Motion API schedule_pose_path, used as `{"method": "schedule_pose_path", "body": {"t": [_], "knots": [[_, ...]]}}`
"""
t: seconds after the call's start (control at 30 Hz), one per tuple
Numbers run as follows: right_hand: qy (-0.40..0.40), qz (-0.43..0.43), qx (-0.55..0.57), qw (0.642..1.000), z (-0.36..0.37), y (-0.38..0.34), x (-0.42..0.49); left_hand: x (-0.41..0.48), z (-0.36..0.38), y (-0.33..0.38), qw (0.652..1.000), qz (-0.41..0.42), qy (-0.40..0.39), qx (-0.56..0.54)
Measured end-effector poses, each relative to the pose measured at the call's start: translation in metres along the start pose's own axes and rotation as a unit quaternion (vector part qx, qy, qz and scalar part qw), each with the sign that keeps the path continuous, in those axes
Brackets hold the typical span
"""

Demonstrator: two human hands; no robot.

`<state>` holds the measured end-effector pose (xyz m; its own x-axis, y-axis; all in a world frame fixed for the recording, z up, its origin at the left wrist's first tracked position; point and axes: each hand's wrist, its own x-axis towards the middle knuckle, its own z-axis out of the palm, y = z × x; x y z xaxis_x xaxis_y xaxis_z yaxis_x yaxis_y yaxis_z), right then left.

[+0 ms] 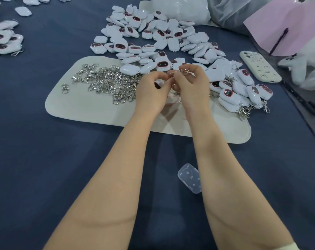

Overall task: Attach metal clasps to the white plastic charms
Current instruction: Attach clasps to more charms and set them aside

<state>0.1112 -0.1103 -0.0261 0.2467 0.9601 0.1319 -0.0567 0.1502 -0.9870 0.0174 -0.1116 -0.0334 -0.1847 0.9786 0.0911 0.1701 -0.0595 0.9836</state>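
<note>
Both hands meet above the pale grey mat (84,109). My left hand (153,91) curls round a white charm (158,83), mostly hidden in the palm. My right hand (191,85) pinches a metal clasp (186,71) between thumb and fingers, right beside the left fingertips. A heap of loose silver clasps (108,82) lies on the mat to the left of my hands. A big pile of white charms with dark faces (153,38) spreads behind them. Charms with clasps on them (243,94) lie to the right.
A white phone (259,68) lies at the right, near a pink sheet (286,27) and plastic bags (182,9). A small clear plastic case (190,178) sits on the dark blue cloth between my forearms. More charms (5,42) are heaped at the far left.
</note>
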Motion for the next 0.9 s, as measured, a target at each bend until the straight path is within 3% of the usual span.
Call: {"method": "schedule_pose_path", "body": {"t": [0.3,0.43,0.5,0.7,0.9], "knots": [[0.006,0.003,-0.054,0.999,0.0009,-0.0024,-0.0005,0.0003,-0.0002,-0.0014,1.000,0.019,0.009,0.018],[0.063,-0.050,-0.230,0.970,-0.0010,0.0025,0.0010,0.0001,0.0001,-0.0018,0.999,0.013,0.027,0.010],[0.050,-0.084,-0.269,0.958,-0.0020,0.0019,-0.0001,0.0006,-0.0003,-0.0022,0.999,0.011,0.040,0.009],[-0.078,-0.083,-0.251,0.961,0.0039,-0.0011,-0.0038,-0.0001,-0.0019,-0.0006,0.998,0.039,0.047,0.032],[-0.049,-0.057,-0.233,0.970,0.0024,0.0032,-0.0003,-0.0002,-0.0007,-0.0016,0.994,0.074,0.045,0.073]]}}
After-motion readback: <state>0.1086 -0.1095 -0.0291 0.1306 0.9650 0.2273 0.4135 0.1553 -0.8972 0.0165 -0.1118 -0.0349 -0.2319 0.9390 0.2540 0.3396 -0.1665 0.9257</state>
